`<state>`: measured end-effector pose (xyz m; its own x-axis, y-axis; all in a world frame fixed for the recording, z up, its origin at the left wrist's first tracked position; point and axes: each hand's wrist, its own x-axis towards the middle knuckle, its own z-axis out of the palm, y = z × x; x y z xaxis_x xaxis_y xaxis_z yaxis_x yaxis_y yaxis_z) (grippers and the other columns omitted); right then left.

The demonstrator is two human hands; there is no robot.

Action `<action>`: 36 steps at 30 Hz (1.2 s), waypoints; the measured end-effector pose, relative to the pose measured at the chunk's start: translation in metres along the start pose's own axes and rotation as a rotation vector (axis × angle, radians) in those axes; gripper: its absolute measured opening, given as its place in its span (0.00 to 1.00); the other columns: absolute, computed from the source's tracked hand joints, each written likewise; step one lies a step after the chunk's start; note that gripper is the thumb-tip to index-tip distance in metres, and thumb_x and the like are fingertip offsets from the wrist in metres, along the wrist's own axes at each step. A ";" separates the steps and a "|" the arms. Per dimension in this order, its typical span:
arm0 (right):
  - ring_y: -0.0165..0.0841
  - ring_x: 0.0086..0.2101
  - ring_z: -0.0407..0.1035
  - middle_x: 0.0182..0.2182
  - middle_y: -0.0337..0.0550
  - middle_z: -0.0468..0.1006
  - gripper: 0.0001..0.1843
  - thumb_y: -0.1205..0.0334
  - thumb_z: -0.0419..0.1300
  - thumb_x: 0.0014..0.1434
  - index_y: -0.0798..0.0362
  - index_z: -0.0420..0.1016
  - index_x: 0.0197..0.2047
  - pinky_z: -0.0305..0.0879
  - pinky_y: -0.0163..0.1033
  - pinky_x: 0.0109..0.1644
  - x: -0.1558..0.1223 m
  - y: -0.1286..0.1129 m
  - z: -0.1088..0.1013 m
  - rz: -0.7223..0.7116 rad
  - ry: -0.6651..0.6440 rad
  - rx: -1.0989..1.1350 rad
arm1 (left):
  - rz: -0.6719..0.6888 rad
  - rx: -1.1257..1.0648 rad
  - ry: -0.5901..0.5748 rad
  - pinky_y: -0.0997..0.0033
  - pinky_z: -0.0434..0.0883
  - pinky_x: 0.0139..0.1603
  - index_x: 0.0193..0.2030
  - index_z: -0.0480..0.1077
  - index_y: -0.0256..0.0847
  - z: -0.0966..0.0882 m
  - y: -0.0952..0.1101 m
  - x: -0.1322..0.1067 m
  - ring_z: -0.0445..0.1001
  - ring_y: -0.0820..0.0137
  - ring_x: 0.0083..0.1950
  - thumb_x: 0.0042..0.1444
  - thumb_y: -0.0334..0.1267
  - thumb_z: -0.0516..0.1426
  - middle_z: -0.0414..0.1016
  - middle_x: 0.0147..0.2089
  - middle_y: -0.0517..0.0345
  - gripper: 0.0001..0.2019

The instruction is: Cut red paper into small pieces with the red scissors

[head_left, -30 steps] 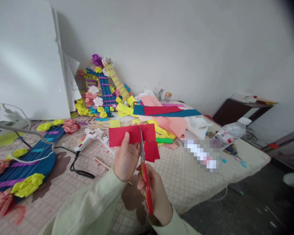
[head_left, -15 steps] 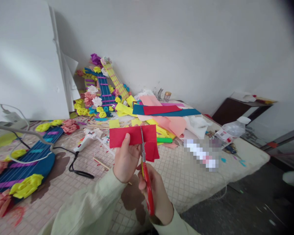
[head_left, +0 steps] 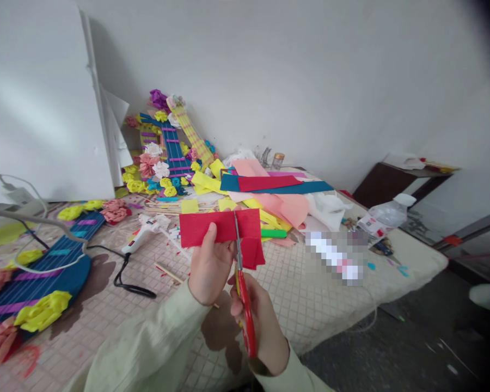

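Note:
A strip of red crepe paper [head_left: 196, 228] is pinched in my left hand [head_left: 210, 269], its thumb lying over the front. My right hand [head_left: 259, 318] grips red-handled scissors [head_left: 249, 321], whose blades point away from me and cross the strip right of my left thumb. The blades look nearly closed on the paper; whether they have cut through I cannot tell. Smaller red paper pieces [head_left: 251, 253] lie just beyond the blades, below the strip's right end. Part of my left fingers is hidden behind the paper.
A white glue gun [head_left: 147, 233] and a blue paper guitar with flowers [head_left: 75, 253] lie at left. Behind are stacked crepe paper sheets [head_left: 314, 188], more decorated guitars [head_left: 173, 147] and a green marker [head_left: 273, 233]. A plastic bottle [head_left: 386, 218] lies near the table's right edge.
The left end of the red strip has shifted slightly left. Both hands and the scissors stay almost in place, and the view has moved a little.

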<state>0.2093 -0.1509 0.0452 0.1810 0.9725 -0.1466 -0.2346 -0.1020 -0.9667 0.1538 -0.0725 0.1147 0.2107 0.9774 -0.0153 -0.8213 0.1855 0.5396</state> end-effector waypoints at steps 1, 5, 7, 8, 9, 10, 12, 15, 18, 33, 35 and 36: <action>0.25 0.15 0.57 0.17 0.35 0.67 0.21 0.40 0.55 0.49 0.51 0.61 0.30 0.49 0.30 0.18 0.000 0.000 -0.001 0.003 -0.004 0.010 | 0.001 -0.006 0.002 0.73 0.71 0.44 0.47 0.71 0.44 0.000 0.000 0.000 0.73 0.68 0.50 0.59 0.36 0.51 0.76 0.48 0.57 0.11; 0.24 0.16 0.58 0.16 0.35 0.67 0.21 0.40 0.56 0.48 0.52 0.62 0.29 0.50 0.30 0.18 -0.001 -0.002 -0.001 0.012 0.006 0.037 | -0.007 -0.015 0.002 0.73 0.70 0.43 0.48 0.71 0.42 0.000 0.000 0.000 0.74 0.70 0.47 0.59 0.36 0.51 0.77 0.47 0.56 0.12; 0.25 0.16 0.58 0.16 0.35 0.67 0.22 0.40 0.56 0.48 0.52 0.62 0.29 0.50 0.30 0.18 0.000 -0.003 0.000 0.022 0.022 0.040 | -0.012 -0.012 0.005 0.74 0.70 0.39 0.48 0.70 0.42 0.000 0.000 0.000 0.74 0.71 0.44 0.59 0.36 0.51 0.77 0.47 0.56 0.12; 0.25 0.15 0.58 0.15 0.35 0.66 0.22 0.39 0.55 0.49 0.52 0.62 0.28 0.50 0.30 0.18 0.000 -0.003 0.000 0.030 0.031 0.046 | -0.012 -0.011 0.003 0.74 0.70 0.38 0.48 0.70 0.43 -0.001 0.000 0.000 0.74 0.71 0.43 0.59 0.36 0.51 0.77 0.46 0.57 0.12; 0.25 0.15 0.58 0.16 0.35 0.66 0.22 0.39 0.54 0.50 0.51 0.62 0.28 0.49 0.30 0.18 0.001 -0.003 0.001 0.039 0.038 0.054 | -0.009 -0.011 0.001 0.75 0.70 0.37 0.48 0.70 0.43 -0.001 -0.001 0.001 0.74 0.71 0.42 0.59 0.36 0.51 0.77 0.46 0.57 0.12; 0.25 0.15 0.57 0.16 0.35 0.66 0.22 0.39 0.53 0.50 0.51 0.61 0.28 0.49 0.30 0.18 0.001 -0.003 0.002 0.048 0.047 0.063 | -0.009 -0.011 -0.003 0.75 0.69 0.37 0.48 0.70 0.43 -0.001 -0.001 0.001 0.74 0.71 0.42 0.59 0.36 0.51 0.77 0.46 0.58 0.12; 0.24 0.15 0.56 0.16 0.35 0.66 0.21 0.40 0.53 0.51 0.51 0.61 0.28 0.48 0.30 0.17 0.001 -0.003 0.004 0.057 0.060 0.080 | -0.009 -0.015 -0.004 0.75 0.69 0.38 0.47 0.71 0.43 -0.002 -0.001 0.001 0.74 0.71 0.42 0.60 0.36 0.51 0.77 0.45 0.58 0.12; 0.24 0.15 0.57 0.16 0.35 0.66 0.19 0.42 0.54 0.51 0.51 0.61 0.28 0.49 0.30 0.17 0.001 -0.004 0.004 0.053 0.059 0.103 | -0.013 -0.028 -0.003 0.76 0.69 0.36 0.45 0.71 0.44 -0.001 0.000 0.001 0.74 0.72 0.41 0.60 0.35 0.51 0.78 0.43 0.59 0.11; 0.25 0.15 0.58 0.15 0.34 0.65 0.18 0.43 0.54 0.51 0.51 0.62 0.28 0.50 0.30 0.18 0.001 -0.005 0.003 0.054 0.053 0.115 | -0.014 -0.028 0.005 0.75 0.69 0.34 0.43 0.72 0.43 -0.001 0.000 0.000 0.74 0.73 0.38 0.60 0.35 0.51 0.78 0.41 0.59 0.10; 0.25 0.15 0.57 0.15 0.34 0.66 0.19 0.44 0.57 0.47 0.51 0.62 0.29 0.50 0.30 0.18 0.001 -0.002 -0.001 0.024 0.048 0.051 | -0.029 -0.037 -0.010 0.74 0.66 0.31 0.36 0.71 0.41 -0.002 -0.001 0.001 0.73 0.73 0.34 0.58 0.35 0.53 0.77 0.34 0.61 0.06; 0.25 0.15 0.57 0.15 0.34 0.66 0.19 0.44 0.58 0.47 0.52 0.63 0.29 0.50 0.31 0.19 0.001 -0.001 -0.002 0.017 0.046 0.053 | -0.027 -0.021 -0.011 0.74 0.66 0.32 0.35 0.72 0.41 -0.002 -0.002 0.002 0.73 0.73 0.34 0.57 0.36 0.53 0.77 0.35 0.60 0.06; 0.25 0.16 0.58 0.15 0.33 0.66 0.18 0.45 0.58 0.46 0.52 0.63 0.29 0.51 0.31 0.19 0.002 0.000 -0.002 0.011 0.044 0.054 | -0.028 -0.014 -0.011 0.74 0.66 0.33 0.35 0.72 0.41 -0.002 -0.002 0.002 0.73 0.73 0.33 0.57 0.36 0.53 0.77 0.34 0.60 0.06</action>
<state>0.2116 -0.1496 0.0444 0.2194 0.9612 -0.1673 -0.2878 -0.1001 -0.9525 0.1546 -0.0707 0.1115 0.2396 0.9707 -0.0206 -0.8222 0.2141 0.5274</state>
